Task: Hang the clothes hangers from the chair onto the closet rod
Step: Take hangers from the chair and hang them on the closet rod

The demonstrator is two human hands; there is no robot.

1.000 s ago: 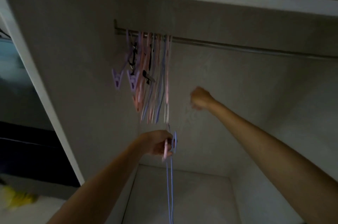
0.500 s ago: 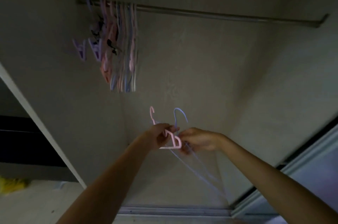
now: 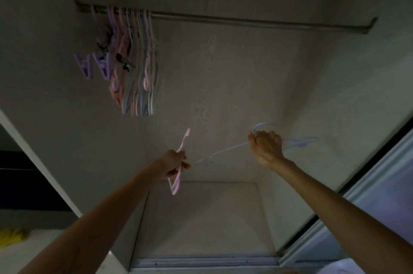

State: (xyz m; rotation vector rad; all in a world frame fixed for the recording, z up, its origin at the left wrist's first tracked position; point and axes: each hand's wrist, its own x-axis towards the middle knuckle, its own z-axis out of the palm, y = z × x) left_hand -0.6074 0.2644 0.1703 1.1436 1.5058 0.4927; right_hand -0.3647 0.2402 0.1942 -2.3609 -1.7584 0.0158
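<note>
Grip: left hand [image 3: 175,163] pinches pink hanger [image 3: 178,171]; right hand [image 3: 266,147] clasps blue hanger [image 3: 297,142] at its hook | Location: both below closet rod [image 3: 245,21], right of hung hangers [image 3: 134,61] | Risk: thin blue arm may snag pink hanger or the hung bunch when lifted | Pose: both arms outstretched upward, apart.
</note>
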